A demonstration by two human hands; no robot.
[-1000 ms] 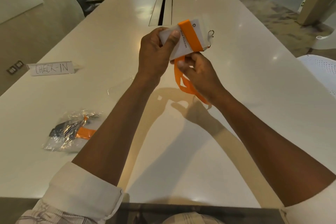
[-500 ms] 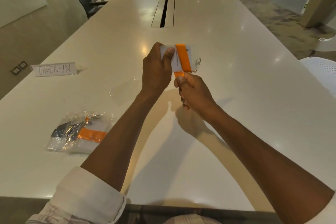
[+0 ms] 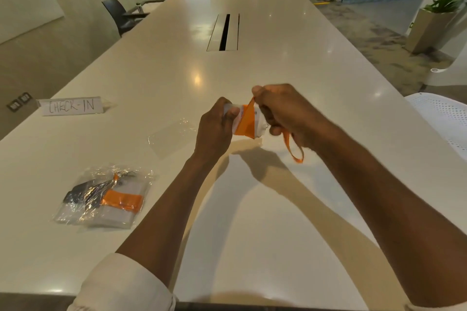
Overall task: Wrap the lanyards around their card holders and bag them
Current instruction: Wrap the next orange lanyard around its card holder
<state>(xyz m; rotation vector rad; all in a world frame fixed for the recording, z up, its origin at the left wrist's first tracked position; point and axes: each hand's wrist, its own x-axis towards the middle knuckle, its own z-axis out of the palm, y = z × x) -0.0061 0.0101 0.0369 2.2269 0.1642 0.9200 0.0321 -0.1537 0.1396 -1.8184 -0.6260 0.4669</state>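
Observation:
My left hand [image 3: 214,129] grips the left end of a white card holder [image 3: 258,118] held just above the table. An orange lanyard [image 3: 249,121] crosses the holder's face in turns. My right hand [image 3: 283,108] pinches the lanyard above the holder's right side, and the free loop end [image 3: 294,150] hangs below that hand. An empty clear bag [image 3: 171,137] lies flat on the table left of my left hand. Further left and nearer, a filled clear bag [image 3: 103,197] holds wrapped card holders with orange and dark lanyards.
A long white table [image 3: 252,209] runs away from me, with a cable slot [image 3: 223,33] in its middle. A "CHECK-IN" sign [image 3: 72,106] stands at the left edge. A white perforated chair [image 3: 442,116] is at the right, a dark chair [image 3: 118,14] at far left.
Both hands have dropped lower toward the table. My right hand went from below the holder to above its right side, carrying the lanyard over it, and the hanging end is shorter.

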